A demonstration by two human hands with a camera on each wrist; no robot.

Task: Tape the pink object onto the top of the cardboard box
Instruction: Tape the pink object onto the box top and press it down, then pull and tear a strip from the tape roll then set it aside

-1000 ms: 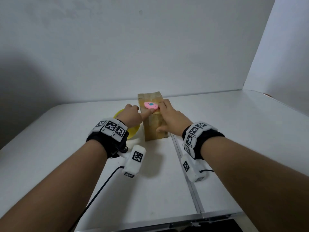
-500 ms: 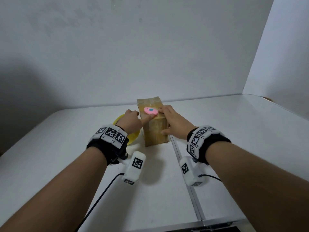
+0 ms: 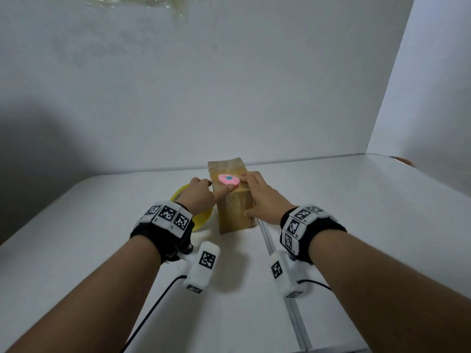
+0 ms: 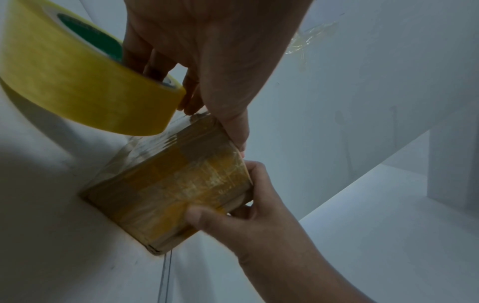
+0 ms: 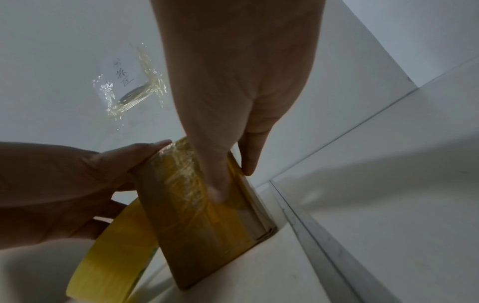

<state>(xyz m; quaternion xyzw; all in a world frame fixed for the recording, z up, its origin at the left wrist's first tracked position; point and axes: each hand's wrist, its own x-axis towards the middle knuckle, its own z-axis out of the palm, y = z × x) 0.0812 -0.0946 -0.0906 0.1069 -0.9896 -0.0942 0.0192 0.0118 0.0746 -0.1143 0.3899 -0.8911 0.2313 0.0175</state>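
Cardboard box (image 3: pixel 233 210) unlabelled; left grip (image 3: pixel 197 197) holds yellow tape roll (image 4: pixel 77 82), right grip (image 3: pixel 262 197) clasps box.

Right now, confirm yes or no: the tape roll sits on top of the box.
No, the yellow tape roll stands beside the cardboard box.
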